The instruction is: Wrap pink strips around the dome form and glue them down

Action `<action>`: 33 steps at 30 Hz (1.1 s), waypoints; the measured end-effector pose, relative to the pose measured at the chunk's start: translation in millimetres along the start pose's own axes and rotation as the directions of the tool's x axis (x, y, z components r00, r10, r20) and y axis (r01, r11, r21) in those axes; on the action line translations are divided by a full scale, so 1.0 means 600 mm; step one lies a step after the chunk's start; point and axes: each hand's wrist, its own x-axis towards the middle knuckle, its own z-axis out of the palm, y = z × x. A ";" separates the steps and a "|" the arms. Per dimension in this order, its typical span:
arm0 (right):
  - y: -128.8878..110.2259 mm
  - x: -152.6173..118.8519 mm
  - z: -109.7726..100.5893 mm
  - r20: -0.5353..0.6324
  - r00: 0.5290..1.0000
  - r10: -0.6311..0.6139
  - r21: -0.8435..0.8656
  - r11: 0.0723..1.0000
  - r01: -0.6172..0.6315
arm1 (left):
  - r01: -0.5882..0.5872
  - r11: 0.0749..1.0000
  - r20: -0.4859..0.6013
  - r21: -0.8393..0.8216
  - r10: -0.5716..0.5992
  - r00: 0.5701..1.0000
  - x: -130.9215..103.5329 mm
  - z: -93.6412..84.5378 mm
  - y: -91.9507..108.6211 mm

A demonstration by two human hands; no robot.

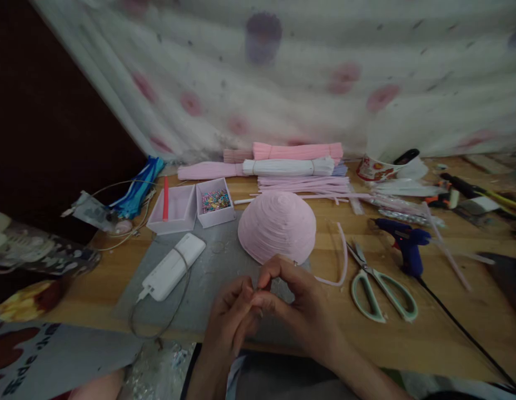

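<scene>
1. The left hand [231, 314] and the right hand [302, 303] meet low in the middle, near the front of the table [341, 339].
2. The left hand's grip is narrow, with its fingers bent in close. The right hand's grip is narrow too, with its thumb and pointing finger making a ring. I cannot tell if a tiny thing is between the fingertips.
3. The pink dome [277, 225] is just past the hands, partly on the gray mat [227, 258]. It has lots of thin rings going round it. I cannot tell if the right hand touches it.
4. To the right of the dome, a pink strip [345, 261] bends in a curve. Next come the open scissors [368, 270], with pale green handles, and the blue glue gun [408, 244] with a black cord.
5. To the left are two little boxes side by side. The left box [185, 205] has a red stick [165, 200] leaning on it, and the right box [219, 218] has bright beads [215, 200].
6. The white power bank [174, 266] lies in front of the boxes, with its cable curling beside it.
7. Behind the dome are a pink bundle [297, 150], a white bundle [287, 166] and more soft sticks [302, 184].
</scene>
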 end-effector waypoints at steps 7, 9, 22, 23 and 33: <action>0.005 -0.008 -0.003 -0.002 1.000 0.030 0.065 0.997 -0.030 | 0.015 1.000 0.033 0.004 -0.015 0.999 0.012 -0.005 -0.011; 0.007 -0.011 -0.004 0.010 1.000 0.021 0.058 0.998 -0.021 | -0.002 1.000 0.037 -0.008 0.002 0.999 0.013 -0.008 -0.018; 0.022 -0.015 -0.004 -0.017 0.995 0.095 0.227 0.970 -0.088 | -0.452 0.871 -0.145 0.194 0.481 0.864 0.009 0.016 -0.012; 0.023 -0.016 -0.002 0.006 0.991 0.136 0.281 0.951 -0.132 | -0.500 0.827 -0.135 0.257 0.543 0.829 0.010 0.016 -0.015; 0.022 -0.046 -0.037 0.212 0.940 0.267 0.137 0.944 -0.300 | -0.603 0.474 -0.164 0.642 0.853 0.496 0.019 -0.045 -0.003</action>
